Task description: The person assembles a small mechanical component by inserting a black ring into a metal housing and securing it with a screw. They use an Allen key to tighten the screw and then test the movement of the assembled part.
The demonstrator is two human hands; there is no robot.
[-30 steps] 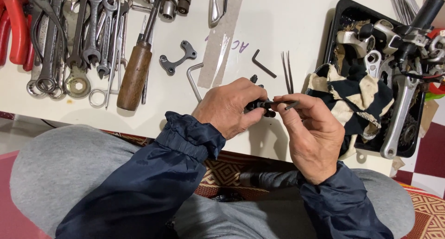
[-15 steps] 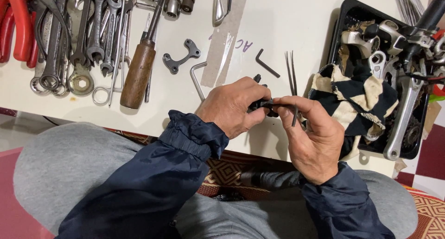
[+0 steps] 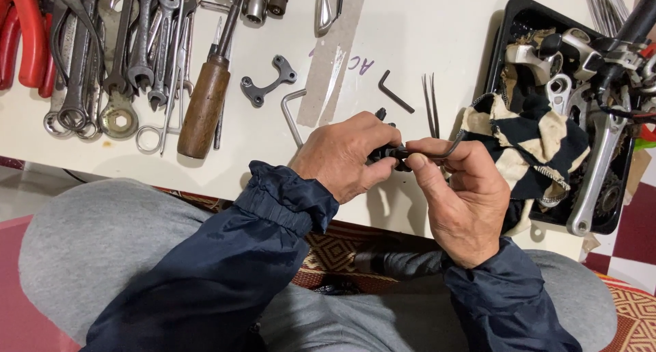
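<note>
Two hands meet over the desk [image 3: 410, 45] edge: our left hand [image 3: 345, 154] has its fingers clenched around a small black part [image 3: 388, 154], while the right hand [image 3: 461, 202] pinches a bent hex key [image 3: 437, 150] into it — seemingly mid-turn. Next calls for a steady twist — part pinned between both thumbs, beside the striped rag [image 3: 529, 144].

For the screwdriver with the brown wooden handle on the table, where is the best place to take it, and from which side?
Grip the wooden-handled screwdriver around its thick brown handle, probably coming from above and from the table's near edge. The handle end points toward that edge and lies fairly free, while the metal shaft runs up between the wrenches and sockets, where fingers have little room.
</note>
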